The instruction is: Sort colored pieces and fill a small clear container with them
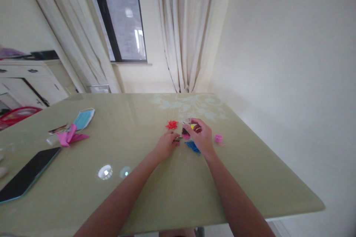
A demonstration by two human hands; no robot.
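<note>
Around a small clear container (186,120) with dark bits inside, my right hand (202,134) is closed, holding it above the table. Just left of it, my left hand (166,143) has its fingers closed on a small dark cluster of thin pieces (177,139); their exact kind is too small to tell. Behind my left hand lies a pile of thin red pieces (171,124). A pile of blue ones (193,147) sits below the container. Something yellow (193,126) shows partly behind my right fingers. To the right rests a pink bundle (218,139).
A glossy table (244,177) carries everything. On its left lie a dark tablet-like slab (29,174), a pink folded piece (69,137) and a blue face mask (84,119). A white wall (292,63) borders the right side, with curtains (186,33) behind.
</note>
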